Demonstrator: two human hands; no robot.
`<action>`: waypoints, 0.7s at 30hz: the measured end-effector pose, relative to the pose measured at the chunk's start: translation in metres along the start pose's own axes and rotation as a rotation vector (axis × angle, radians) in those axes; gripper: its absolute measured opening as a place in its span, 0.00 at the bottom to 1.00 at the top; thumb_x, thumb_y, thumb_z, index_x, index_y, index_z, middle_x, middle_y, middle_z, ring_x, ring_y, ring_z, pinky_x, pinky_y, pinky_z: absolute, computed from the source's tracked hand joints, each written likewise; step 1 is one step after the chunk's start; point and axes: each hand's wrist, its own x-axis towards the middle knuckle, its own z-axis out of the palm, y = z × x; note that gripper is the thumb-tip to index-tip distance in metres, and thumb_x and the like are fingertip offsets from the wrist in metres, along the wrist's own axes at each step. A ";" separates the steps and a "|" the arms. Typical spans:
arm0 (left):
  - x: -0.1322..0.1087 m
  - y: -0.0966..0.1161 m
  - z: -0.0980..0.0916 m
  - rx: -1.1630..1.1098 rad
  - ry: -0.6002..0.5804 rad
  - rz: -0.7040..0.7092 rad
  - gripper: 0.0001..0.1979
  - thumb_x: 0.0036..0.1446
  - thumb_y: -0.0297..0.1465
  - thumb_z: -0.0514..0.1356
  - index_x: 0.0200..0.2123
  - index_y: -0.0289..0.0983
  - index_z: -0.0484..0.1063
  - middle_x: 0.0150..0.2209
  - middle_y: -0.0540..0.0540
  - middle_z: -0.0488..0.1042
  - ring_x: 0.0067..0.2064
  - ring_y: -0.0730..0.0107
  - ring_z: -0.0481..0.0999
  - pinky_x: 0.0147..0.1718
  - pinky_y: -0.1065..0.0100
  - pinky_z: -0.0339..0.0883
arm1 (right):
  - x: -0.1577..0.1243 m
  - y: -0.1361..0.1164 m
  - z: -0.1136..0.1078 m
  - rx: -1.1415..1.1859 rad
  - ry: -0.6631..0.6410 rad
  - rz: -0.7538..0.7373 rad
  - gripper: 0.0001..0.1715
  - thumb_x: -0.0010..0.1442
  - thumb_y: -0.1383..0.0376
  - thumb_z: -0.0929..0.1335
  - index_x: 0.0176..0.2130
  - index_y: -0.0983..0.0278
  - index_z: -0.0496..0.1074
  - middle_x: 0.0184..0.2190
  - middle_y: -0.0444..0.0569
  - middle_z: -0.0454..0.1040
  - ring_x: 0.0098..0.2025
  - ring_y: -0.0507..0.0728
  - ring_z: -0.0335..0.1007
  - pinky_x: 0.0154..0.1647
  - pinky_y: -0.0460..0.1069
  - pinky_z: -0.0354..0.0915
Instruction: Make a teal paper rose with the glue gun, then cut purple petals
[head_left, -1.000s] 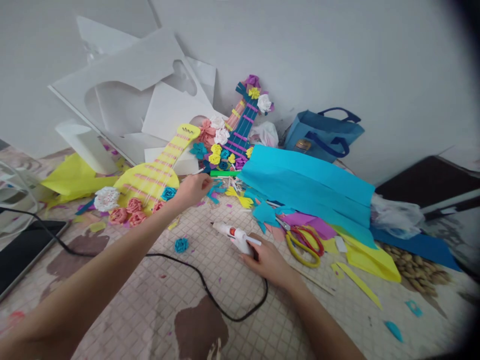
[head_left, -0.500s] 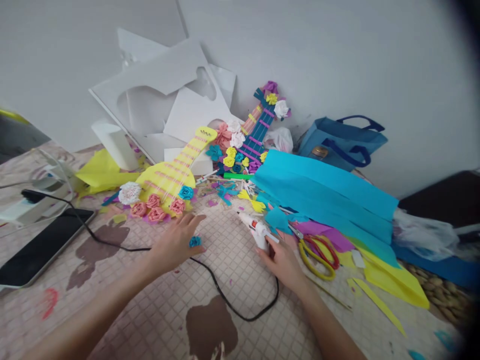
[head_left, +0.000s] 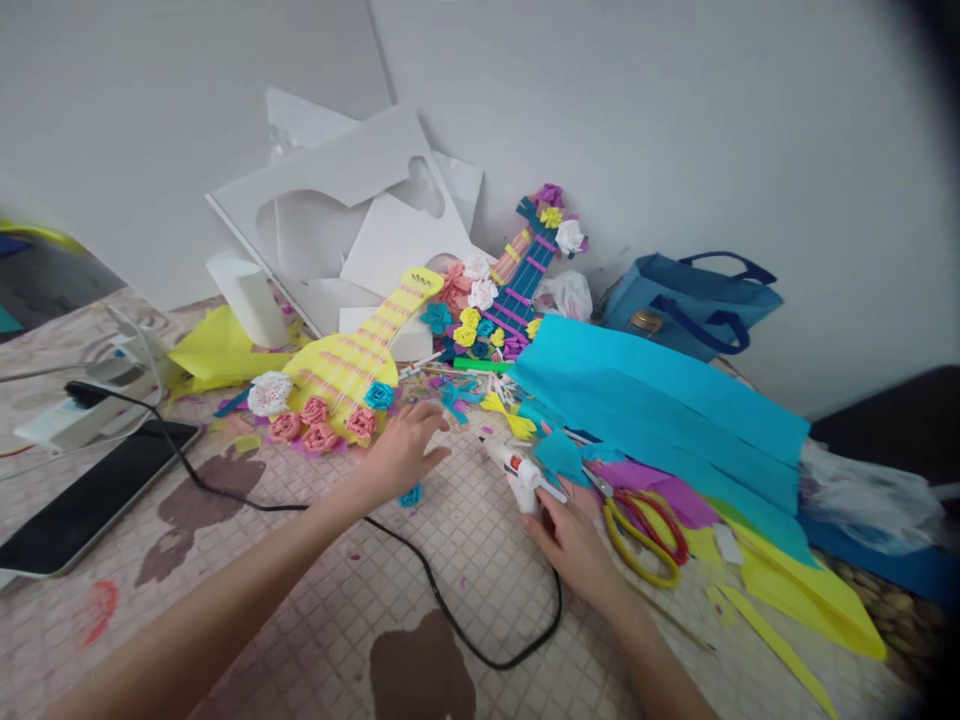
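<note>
My left hand (head_left: 403, 450) hovers low over the mat with fingers spread, holding nothing, just above a small blue paper flower (head_left: 410, 495). My right hand (head_left: 574, 535) grips the handle of a white glue gun (head_left: 517, 470) that rests on the mat, nozzle pointing up-left. Its black cord (head_left: 465, 625) loops across the mat. Just beyond my left hand lies a yellow paper guitar (head_left: 352, 365) with pink, white and blue flowers on it.
A blue paper guitar (head_left: 517, 285) with flowers leans on the wall beside white foam boards (head_left: 345, 200). Blue crepe paper (head_left: 660, 400), scissors (head_left: 645, 525) and yellow scraps lie right. A tablet (head_left: 82, 495), power strip (head_left: 75, 420) and blue bag (head_left: 690, 300) stand around.
My left hand drew back from the paper scraps near the guitars, dropped to the small blue flower, then shifted slightly right over it. The view swung left; my right hand stayed on the glue gun.
</note>
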 end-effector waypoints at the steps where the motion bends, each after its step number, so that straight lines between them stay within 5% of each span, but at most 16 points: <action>1: 0.012 -0.003 0.003 0.017 0.012 -0.004 0.10 0.55 0.25 0.57 0.41 0.34 0.71 0.55 0.38 0.65 0.58 0.53 0.63 0.56 0.53 0.59 | 0.000 0.001 0.001 -0.002 0.008 -0.008 0.21 0.63 0.60 0.60 0.51 0.69 0.67 0.36 0.57 0.75 0.39 0.62 0.72 0.38 0.55 0.69; 4: 0.046 -0.014 0.014 0.044 0.000 0.001 0.12 0.49 0.18 0.54 0.34 0.34 0.74 0.58 0.38 0.63 0.62 0.48 0.57 0.57 0.48 0.56 | -0.001 0.001 0.001 0.003 0.013 -0.012 0.20 0.63 0.61 0.60 0.50 0.67 0.68 0.40 0.58 0.75 0.43 0.62 0.71 0.43 0.56 0.69; 9: 0.078 -0.032 0.015 0.011 -0.036 0.012 0.18 0.45 0.16 0.52 0.37 0.34 0.76 0.42 0.40 0.76 0.46 0.60 0.75 0.48 0.62 0.67 | -0.002 -0.001 -0.002 0.032 0.003 -0.021 0.21 0.63 0.62 0.61 0.54 0.66 0.65 0.51 0.59 0.71 0.50 0.62 0.70 0.47 0.55 0.68; 16: 0.088 -0.037 -0.029 -0.047 0.088 -0.056 0.20 0.50 0.25 0.51 0.45 0.35 0.74 0.40 0.45 0.78 0.40 0.66 0.77 0.41 0.70 0.70 | -0.003 0.000 -0.001 0.031 -0.015 -0.014 0.22 0.63 0.62 0.60 0.55 0.66 0.64 0.51 0.59 0.71 0.50 0.62 0.70 0.47 0.56 0.68; 21: 0.086 -0.032 -0.032 -0.077 0.078 -0.017 0.19 0.51 0.28 0.53 0.46 0.34 0.73 0.41 0.44 0.77 0.39 0.65 0.77 0.40 0.70 0.71 | -0.002 0.001 -0.001 0.043 -0.017 -0.024 0.22 0.63 0.62 0.61 0.55 0.66 0.63 0.52 0.60 0.70 0.49 0.62 0.70 0.47 0.57 0.68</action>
